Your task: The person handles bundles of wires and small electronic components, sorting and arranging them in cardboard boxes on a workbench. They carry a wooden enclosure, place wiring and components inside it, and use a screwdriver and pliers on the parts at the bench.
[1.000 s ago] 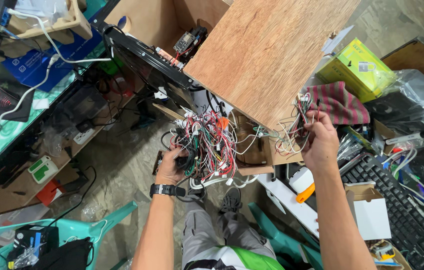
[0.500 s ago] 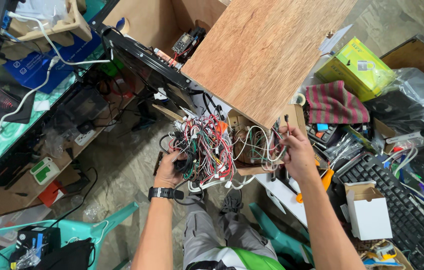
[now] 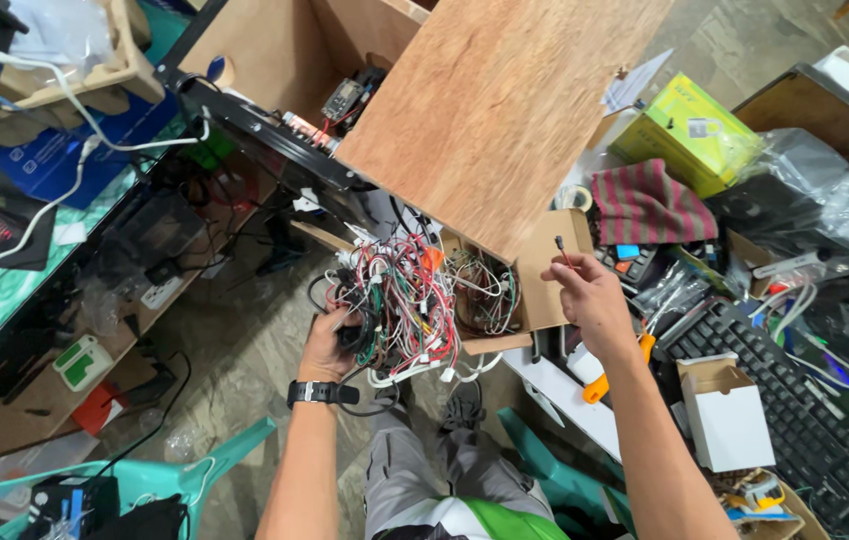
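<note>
My left hand (image 3: 330, 345), with a black watch on the wrist, grips a thick tangle of red, white and green wires (image 3: 400, 305) from below. My right hand (image 3: 585, 295) is raised to the right of the tangle, fingers pinched on one thin wire (image 3: 562, 250) with a small black end sticking up. Between the two hands, more loose wires lie in an open cardboard box (image 3: 535, 290) under the corner of a tilted plywood panel (image 3: 505, 110).
A black keyboard (image 3: 795, 410), a small white box (image 3: 730, 420), a striped cloth (image 3: 650, 205) and a yellow-green box (image 3: 695, 135) crowd the right. An orange-handled tool (image 3: 620, 370) lies below my right wrist. A cluttered bench (image 3: 55, 290) runs along the left, a teal chair (image 3: 185, 475) below.
My right hand let go of the bunch of wires it held up at the right, moved left and down toward the box, and now pinches a single thin wire. The left hand stays put.
</note>
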The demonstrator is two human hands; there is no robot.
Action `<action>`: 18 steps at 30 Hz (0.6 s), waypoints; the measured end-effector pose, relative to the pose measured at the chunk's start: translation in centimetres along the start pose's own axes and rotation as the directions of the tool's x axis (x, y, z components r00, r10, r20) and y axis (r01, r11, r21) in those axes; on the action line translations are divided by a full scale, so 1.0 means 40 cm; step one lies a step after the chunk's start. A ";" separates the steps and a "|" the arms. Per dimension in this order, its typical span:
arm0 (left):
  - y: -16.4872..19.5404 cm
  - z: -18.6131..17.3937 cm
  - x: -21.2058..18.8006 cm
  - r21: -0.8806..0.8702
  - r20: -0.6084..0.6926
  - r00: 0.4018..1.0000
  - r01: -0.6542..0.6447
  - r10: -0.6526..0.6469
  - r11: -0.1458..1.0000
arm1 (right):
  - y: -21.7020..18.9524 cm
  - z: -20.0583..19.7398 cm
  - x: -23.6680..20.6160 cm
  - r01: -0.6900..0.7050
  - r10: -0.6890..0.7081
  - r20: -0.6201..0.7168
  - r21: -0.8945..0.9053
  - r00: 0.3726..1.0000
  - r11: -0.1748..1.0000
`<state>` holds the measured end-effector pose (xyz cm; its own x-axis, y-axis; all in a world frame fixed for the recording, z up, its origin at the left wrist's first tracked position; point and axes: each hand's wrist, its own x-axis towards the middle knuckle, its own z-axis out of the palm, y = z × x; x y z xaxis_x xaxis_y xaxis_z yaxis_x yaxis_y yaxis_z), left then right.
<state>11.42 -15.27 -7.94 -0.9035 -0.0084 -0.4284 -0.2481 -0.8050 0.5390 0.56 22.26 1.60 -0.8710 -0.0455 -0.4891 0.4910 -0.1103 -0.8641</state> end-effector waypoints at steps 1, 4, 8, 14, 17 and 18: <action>-0.001 0.001 0.004 -0.022 0.022 1.000 -0.010 0.011 1.000 | -0.002 -0.013 0.002 -0.007 0.007 -0.014 -0.004 1.000 1.000; -0.003 0.005 0.011 -0.033 0.017 0.999 0.028 -0.027 0.999 | -0.002 -0.038 0.002 -0.018 0.019 -0.044 0.022 0.999 1.000; -0.012 0.002 0.018 0.000 -0.067 0.994 0.087 -0.087 0.996 | 0.003 -0.047 0.000 -0.016 0.019 -0.045 0.064 0.999 0.998; -0.041 0.007 0.037 -0.100 -0.009 0.994 0.112 -0.113 0.989 | 0.006 -0.042 0.005 -0.023 0.024 -0.018 0.065 1.000 0.998; -0.040 0.034 0.039 0.024 -0.104 0.986 0.134 -0.131 0.991 | 0.004 -0.044 0.006 -0.019 0.019 -0.011 0.073 1.000 0.997; -0.037 0.047 0.040 0.050 -0.132 0.981 0.153 -0.145 0.987 | 0.003 -0.045 0.005 -0.014 0.015 -0.007 0.077 1.000 0.997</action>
<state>9.70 -12.97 -8.06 -0.8039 0.0307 -0.5939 -0.4006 -0.7661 0.5026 0.47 24.04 1.19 -0.8635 -0.0406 -0.5028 0.5009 -0.1860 -0.8453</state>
